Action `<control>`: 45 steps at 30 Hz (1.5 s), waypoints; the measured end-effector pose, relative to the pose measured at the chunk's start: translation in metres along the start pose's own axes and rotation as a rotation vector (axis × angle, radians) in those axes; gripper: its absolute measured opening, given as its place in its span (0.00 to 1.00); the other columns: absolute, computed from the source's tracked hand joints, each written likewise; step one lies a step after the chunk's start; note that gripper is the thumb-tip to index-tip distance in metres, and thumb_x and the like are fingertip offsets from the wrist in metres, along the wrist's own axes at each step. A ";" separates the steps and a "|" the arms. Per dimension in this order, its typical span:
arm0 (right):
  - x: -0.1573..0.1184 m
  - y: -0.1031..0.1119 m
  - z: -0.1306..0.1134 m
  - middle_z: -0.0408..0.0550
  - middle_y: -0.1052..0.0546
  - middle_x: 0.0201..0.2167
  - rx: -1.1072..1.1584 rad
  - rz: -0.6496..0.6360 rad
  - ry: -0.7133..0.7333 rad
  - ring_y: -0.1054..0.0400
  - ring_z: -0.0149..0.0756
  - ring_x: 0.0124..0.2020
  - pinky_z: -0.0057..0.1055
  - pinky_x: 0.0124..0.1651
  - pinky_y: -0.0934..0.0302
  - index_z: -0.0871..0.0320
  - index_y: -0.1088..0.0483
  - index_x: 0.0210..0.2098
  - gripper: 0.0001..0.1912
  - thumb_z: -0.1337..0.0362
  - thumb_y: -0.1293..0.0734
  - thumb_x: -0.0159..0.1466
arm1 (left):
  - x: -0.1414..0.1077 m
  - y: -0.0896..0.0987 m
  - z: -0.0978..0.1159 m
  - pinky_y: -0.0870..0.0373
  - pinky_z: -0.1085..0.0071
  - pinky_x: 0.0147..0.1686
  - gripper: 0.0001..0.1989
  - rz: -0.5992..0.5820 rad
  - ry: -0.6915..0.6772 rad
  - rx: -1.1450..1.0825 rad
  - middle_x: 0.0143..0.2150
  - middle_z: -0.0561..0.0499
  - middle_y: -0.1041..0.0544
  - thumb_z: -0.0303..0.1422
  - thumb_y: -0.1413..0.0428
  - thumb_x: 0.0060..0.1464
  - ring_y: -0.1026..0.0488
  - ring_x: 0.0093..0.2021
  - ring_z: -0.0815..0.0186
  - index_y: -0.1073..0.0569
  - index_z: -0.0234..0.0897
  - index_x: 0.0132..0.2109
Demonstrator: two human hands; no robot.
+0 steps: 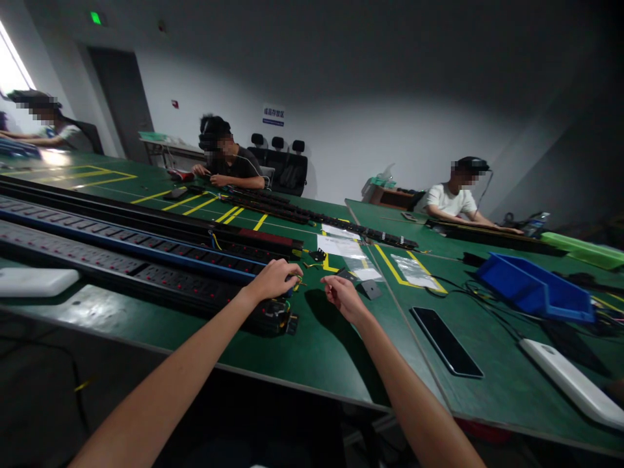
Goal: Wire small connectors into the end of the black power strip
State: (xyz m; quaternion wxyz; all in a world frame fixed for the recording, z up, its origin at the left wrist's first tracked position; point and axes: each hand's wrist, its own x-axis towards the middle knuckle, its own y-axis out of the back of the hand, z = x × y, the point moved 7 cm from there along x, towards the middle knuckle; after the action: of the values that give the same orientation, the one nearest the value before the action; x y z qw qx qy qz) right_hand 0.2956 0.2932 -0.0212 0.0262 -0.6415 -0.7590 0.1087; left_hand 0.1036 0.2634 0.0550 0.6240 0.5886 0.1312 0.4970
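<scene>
My left hand (277,279) is closed at the right end of a long blue-edged power strip (195,255), its fingers curled about short yellow-green wires (298,281). My right hand (344,298) hovers a little to the right, thumb and fingers pinched together; whatever they hold, if anything, is too small to make out. In front of me lies a black power strip (195,286) with red-marked sockets, its open end (273,315) showing loose wires. Behind my right hand lie dark bent metal plates (369,289), and farther off a small black end piece (318,255).
On the right lie a phone (446,341), a white power bank (570,380), cables and a blue bin (533,286). Papers (341,246) and plastic bags (414,270) are on the green table (312,351). Several people sit across it, near more dark strips (312,214).
</scene>
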 end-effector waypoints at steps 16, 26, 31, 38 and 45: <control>0.000 -0.001 -0.001 0.39 0.32 0.19 -0.007 -0.020 0.013 0.43 0.23 0.18 0.23 0.19 0.53 0.61 0.25 0.31 0.17 0.54 0.25 0.50 | -0.001 0.002 0.007 0.33 0.65 0.49 0.11 -0.023 0.002 0.094 0.41 0.49 0.20 0.33 0.49 0.61 0.27 0.45 0.60 0.23 0.42 0.45; -0.001 -0.001 -0.001 0.39 0.32 0.19 -0.009 -0.001 0.011 0.43 0.23 0.18 0.22 0.19 0.51 0.60 0.25 0.30 0.17 0.54 0.24 0.49 | -0.002 0.005 0.009 0.32 0.64 0.48 0.12 -0.021 0.026 0.084 0.39 0.49 0.21 0.31 0.45 0.55 0.26 0.44 0.59 0.23 0.42 0.46; -0.001 -0.002 -0.001 0.39 0.32 0.19 -0.018 -0.004 0.009 0.43 0.23 0.18 0.22 0.18 0.52 0.61 0.25 0.30 0.17 0.54 0.24 0.49 | -0.003 0.006 0.010 0.33 0.63 0.47 0.13 -0.011 0.013 0.090 0.39 0.48 0.21 0.36 0.42 0.53 0.27 0.45 0.58 0.24 0.42 0.46; -0.001 -0.002 -0.001 0.39 0.32 0.19 -0.020 -0.006 0.012 0.43 0.23 0.18 0.22 0.18 0.52 0.60 0.25 0.30 0.17 0.54 0.24 0.50 | -0.003 0.006 0.012 0.35 0.64 0.47 0.13 -0.007 0.007 0.076 0.37 0.50 0.20 0.38 0.41 0.53 0.27 0.45 0.59 0.24 0.41 0.46; 0.000 -0.001 0.000 0.39 0.32 0.19 -0.018 -0.019 0.016 0.43 0.22 0.18 0.22 0.18 0.52 0.60 0.25 0.30 0.17 0.54 0.24 0.50 | -0.003 0.007 0.013 0.35 0.64 0.46 0.13 -0.025 0.004 0.056 0.37 0.51 0.20 0.38 0.41 0.53 0.28 0.45 0.58 0.24 0.41 0.45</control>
State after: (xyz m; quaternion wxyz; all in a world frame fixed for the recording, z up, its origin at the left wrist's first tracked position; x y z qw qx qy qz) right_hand 0.2942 0.2933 -0.0208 0.0277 -0.6353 -0.7657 0.0965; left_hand 0.1089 0.2517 0.0632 0.6131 0.6032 0.1536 0.4865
